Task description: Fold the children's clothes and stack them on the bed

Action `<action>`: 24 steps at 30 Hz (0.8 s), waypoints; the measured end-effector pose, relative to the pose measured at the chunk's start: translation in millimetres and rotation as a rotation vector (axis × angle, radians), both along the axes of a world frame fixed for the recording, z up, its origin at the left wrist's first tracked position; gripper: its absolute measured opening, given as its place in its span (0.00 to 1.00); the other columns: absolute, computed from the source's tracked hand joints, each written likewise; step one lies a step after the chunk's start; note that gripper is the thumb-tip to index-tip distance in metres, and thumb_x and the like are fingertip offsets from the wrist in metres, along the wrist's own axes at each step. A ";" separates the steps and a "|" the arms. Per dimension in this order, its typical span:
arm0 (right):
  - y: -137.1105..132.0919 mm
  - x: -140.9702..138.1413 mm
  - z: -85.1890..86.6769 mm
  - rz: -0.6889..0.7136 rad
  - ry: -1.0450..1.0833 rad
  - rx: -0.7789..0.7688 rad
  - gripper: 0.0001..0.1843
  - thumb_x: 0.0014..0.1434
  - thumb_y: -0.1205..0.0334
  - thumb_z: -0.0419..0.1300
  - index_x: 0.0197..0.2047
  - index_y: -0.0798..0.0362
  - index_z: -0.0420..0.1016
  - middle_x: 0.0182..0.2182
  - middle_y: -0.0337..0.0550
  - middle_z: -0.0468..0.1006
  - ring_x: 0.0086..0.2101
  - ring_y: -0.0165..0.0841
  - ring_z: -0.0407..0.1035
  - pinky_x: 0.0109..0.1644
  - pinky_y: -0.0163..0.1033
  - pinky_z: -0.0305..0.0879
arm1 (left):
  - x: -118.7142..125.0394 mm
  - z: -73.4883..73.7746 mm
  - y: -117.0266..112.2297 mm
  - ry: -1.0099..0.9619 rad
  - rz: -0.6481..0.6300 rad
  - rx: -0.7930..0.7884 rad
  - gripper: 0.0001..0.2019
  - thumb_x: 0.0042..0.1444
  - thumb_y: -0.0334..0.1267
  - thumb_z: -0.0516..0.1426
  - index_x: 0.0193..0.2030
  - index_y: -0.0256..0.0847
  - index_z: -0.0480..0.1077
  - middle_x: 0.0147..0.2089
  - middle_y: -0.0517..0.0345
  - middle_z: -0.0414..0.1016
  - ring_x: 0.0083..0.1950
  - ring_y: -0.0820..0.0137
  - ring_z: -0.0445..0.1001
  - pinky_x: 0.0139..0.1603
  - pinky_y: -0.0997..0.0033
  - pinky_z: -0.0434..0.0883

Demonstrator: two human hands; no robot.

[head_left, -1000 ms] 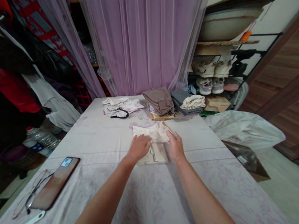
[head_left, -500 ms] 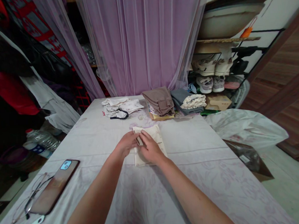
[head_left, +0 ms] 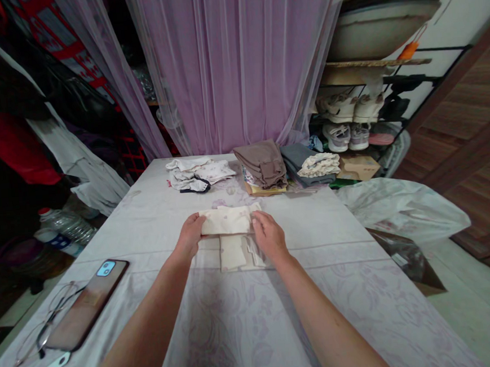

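A narrow folded strip of cream cloth [head_left: 226,220] with faint small prints is stretched level between my two hands. My left hand [head_left: 191,236] is closed on its left end, with the thumb toward me. At the right end my right hand [head_left: 270,235] grips the cloth between thumb and fingers. Beneath the strip lies more folded cream fabric [head_left: 233,255], flat on the table, with a loose fold at its right side. Whether both layers belong to one garment I cannot tell.
A patterned cloth covers the table [head_left: 222,326]. At its back lie crumpled white clothes [head_left: 202,173], folded brown trousers [head_left: 262,162] on a pile, and dark grey clothing [head_left: 296,162] under a ruffled cream piece [head_left: 319,165]. Front left are a phone [head_left: 89,309] and glasses [head_left: 48,323].
My hands have moved apart from the middle of the cream cloth to the two ends of a folded strip. That strip now sits crosswise above the flat fabric.
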State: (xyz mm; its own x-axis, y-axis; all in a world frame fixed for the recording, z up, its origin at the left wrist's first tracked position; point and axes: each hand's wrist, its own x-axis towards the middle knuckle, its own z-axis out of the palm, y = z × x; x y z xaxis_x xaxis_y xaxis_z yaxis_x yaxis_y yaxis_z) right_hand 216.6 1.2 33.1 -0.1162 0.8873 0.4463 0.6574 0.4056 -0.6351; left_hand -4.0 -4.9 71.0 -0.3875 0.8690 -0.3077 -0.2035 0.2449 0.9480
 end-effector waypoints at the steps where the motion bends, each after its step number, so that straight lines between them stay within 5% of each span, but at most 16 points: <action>1: 2.9 1.2 0.7 -0.024 0.023 -0.023 0.20 0.63 0.62 0.48 0.52 0.51 0.75 0.50 0.48 0.77 0.52 0.37 0.70 0.58 0.43 0.64 | -0.7 0.9 -0.2 0.005 0.007 0.024 0.12 0.44 0.38 0.62 0.37 0.38 0.71 0.29 0.62 0.74 0.27 0.75 0.71 0.24 0.79 0.68; 6: 31.8 -0.3 18.4 0.045 0.036 -0.168 0.21 0.60 0.61 0.54 0.56 0.49 0.73 0.53 0.46 0.76 0.52 0.38 0.69 0.58 0.43 0.64 | 1.8 15.0 2.5 -0.013 -0.065 0.107 0.19 0.39 0.46 0.65 0.38 0.38 0.72 0.31 0.61 0.76 0.27 0.75 0.70 0.24 0.78 0.67; 11: 62.9 -9.9 33.1 0.303 0.010 -0.362 0.20 0.58 0.58 0.57 0.54 0.48 0.73 0.46 0.42 0.79 0.44 0.34 0.72 0.50 0.39 0.66 | 4.3 23.8 3.2 -0.018 -0.083 0.128 0.21 0.38 0.47 0.67 0.38 0.39 0.71 0.30 0.61 0.76 0.26 0.75 0.70 0.23 0.78 0.66; 16: 76.2 -2.6 30.1 0.198 -0.020 -0.328 0.13 0.52 0.52 0.63 0.39 0.49 0.76 0.34 0.37 0.78 0.35 0.32 0.70 0.39 0.35 0.63 | 8.0 13.8 5.0 -0.061 -0.114 0.126 0.19 0.41 0.43 0.66 0.40 0.39 0.70 0.31 0.61 0.77 0.27 0.74 0.72 0.26 0.77 0.69; 24: 79.3 12.0 22.4 0.152 0.016 -0.348 0.13 0.58 0.50 0.56 0.36 0.50 0.75 0.28 0.35 0.75 0.30 0.30 0.67 0.34 0.33 0.59 | 28.7 -10.0 22.2 0.036 -0.146 0.027 0.17 0.45 0.39 0.64 0.42 0.38 0.71 0.30 0.61 0.76 0.27 0.74 0.72 0.27 0.77 0.69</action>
